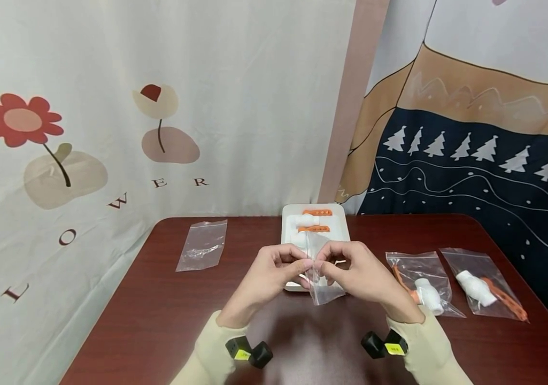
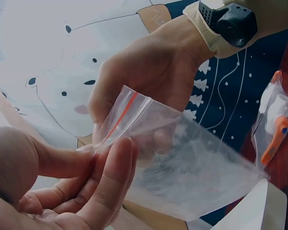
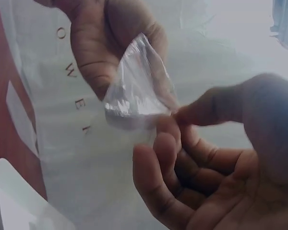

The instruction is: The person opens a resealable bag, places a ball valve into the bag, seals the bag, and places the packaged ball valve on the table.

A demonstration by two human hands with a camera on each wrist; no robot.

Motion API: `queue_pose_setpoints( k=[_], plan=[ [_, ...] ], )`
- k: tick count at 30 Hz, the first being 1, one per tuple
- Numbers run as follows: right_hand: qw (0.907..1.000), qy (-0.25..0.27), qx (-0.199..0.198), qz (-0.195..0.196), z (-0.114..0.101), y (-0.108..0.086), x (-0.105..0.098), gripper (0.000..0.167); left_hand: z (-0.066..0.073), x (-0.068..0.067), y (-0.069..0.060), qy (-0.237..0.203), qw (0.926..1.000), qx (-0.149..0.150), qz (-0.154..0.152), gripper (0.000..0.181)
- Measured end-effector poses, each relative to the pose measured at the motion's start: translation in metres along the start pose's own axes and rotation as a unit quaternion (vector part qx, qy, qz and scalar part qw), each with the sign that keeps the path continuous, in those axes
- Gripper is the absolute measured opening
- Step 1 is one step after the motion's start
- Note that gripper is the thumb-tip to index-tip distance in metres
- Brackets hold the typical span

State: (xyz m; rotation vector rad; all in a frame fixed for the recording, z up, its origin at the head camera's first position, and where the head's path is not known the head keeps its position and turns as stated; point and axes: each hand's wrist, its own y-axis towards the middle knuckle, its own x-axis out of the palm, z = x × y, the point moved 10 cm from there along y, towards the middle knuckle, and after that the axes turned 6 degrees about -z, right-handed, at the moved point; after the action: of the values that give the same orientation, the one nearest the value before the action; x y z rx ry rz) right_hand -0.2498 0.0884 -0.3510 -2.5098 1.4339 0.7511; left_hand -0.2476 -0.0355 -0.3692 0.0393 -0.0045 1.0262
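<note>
A clear zip bag is held up between both hands, in front of the white tray. The left hand pinches its zip edge between thumb and fingers; the right hand pinches the same edge close beside. In the left wrist view the bag shows a red line along its zip and looks empty. The right wrist view has the bag hanging from the fingertips, with the right hand nearest.
The white tray holds orange strips and white parts. One flat clear bag lies at the left. On the right lie two bags, each with a white part and an orange strip.
</note>
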Motion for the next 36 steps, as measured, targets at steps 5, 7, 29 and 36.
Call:
queue_pose_setpoints(
  k=[5, 7, 29, 36],
  plan=[
    [0.9994, -0.014, -0.025, -0.021, -0.004, -0.001, 0.006, 0.013, -0.002, 0.001, 0.001, 0.007, 0.9999, 0.003, 0.009, 0.022],
    [0.9991, -0.021, -0.029, -0.023, -0.004, -0.001, 0.007, 0.017, -0.003, 0.002, 0.001, 0.013, 0.9998, -0.001, 0.011, 0.021],
    [0.9787, 0.162, -0.068, -0.105, -0.004, 0.004, 0.016, 0.019, 0.0, 0.025, -0.001, 0.016, 0.9923, 0.024, -0.12, 0.03],
    [0.9745, 0.197, -0.035, -0.1, 0.006, 0.004, 0.014, 0.018, 0.001, 0.018, 0.0, 0.002, 0.9949, 0.024, -0.098, 0.029]
  ],
)
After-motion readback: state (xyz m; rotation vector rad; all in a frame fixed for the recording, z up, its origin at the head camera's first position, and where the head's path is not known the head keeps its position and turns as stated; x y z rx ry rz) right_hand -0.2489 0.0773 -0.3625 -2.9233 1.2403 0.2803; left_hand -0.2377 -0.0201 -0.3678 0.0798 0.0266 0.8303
